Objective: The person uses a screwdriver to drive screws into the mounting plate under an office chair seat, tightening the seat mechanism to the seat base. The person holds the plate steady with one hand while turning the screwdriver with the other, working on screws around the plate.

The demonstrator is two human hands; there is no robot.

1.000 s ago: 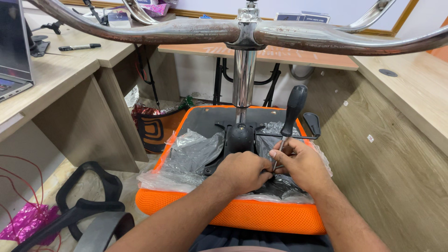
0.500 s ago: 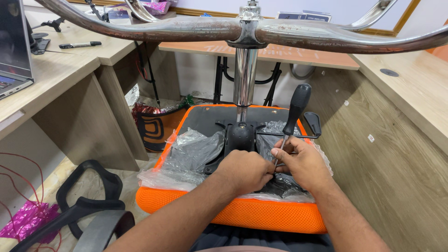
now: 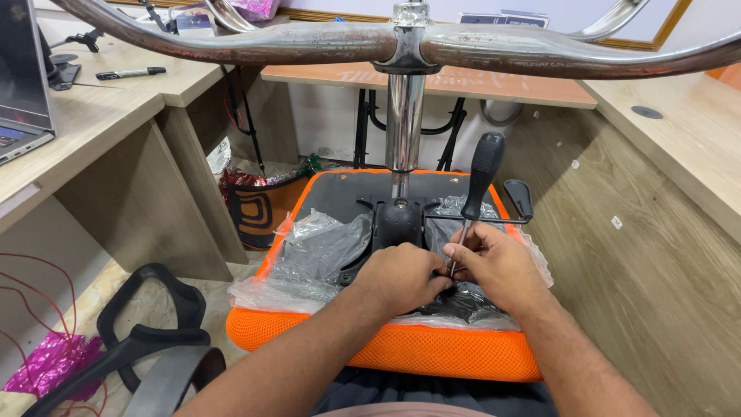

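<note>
The screwdriver [image 3: 472, 208] stood nearly upright over the underside of an overturned orange seat [image 3: 432, 351], its black handle leaning a little away and its thin shaft pinched low down by the right hand [image 3: 502, 266]. That hand's fingers were closed around the shaft, with the tip hidden between the two hands. Just left of the grip, touching it, the left hand [image 3: 401, 278] was curled into a loose fist on the seat's black plate; what it held, if anything, could not be told. Clear plastic wrap [image 3: 320, 255] lay crumpled under and to the left of both hands. Just beyond the grip sat the black mechanism [image 3: 397, 224], with a lever [image 3: 517, 202] reaching out to the right. A chrome column [image 3: 404, 123] rose from the mechanism, and above it the chrome base arms [image 3: 262, 42] spread across. Far left of the grip, black armrests [image 3: 147, 332] lay on the floor beside a desk [image 3: 100, 116].
</note>
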